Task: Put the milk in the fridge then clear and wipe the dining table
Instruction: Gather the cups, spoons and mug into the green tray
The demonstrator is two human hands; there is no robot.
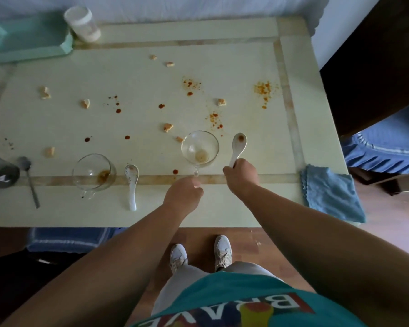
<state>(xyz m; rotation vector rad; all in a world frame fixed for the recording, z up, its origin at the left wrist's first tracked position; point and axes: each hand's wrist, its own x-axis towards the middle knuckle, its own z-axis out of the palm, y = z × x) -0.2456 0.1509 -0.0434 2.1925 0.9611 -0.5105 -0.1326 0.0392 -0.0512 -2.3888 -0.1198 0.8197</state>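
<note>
The pale table [151, 208] is taking up most of the room, its near edge running just below the person's two hands. A mint tray [28, 38] is sitting at the far left corner, well beyond the fingers, with one lidded white jar [82, 23] just beside it. One blue cloth [331, 194] is hanging over the near right corner, to the right of the right hand [240, 177].

Two glass cups are showing: the stained cup [93, 172] is standing well left of the left hand [183, 195], and the second cup [200, 147] is being held by its handle, the left fingers curled round it. One dark glass [0, 173] is sitting at the far left edge.

Three spoons are counted: the right fingers are closing round the handle of a white spoon [239, 145], lifted just right of the held cup; a second white spoon [131, 185] is lying between the two cups; a metal spoon [28, 178] is lying beside the dark glass.

About nine crumbs [168, 127] and several reddish spots [262, 89] are scattered beyond the fingers. Bare surface is lying between the hands and the cloth. No milk is showing.
</note>
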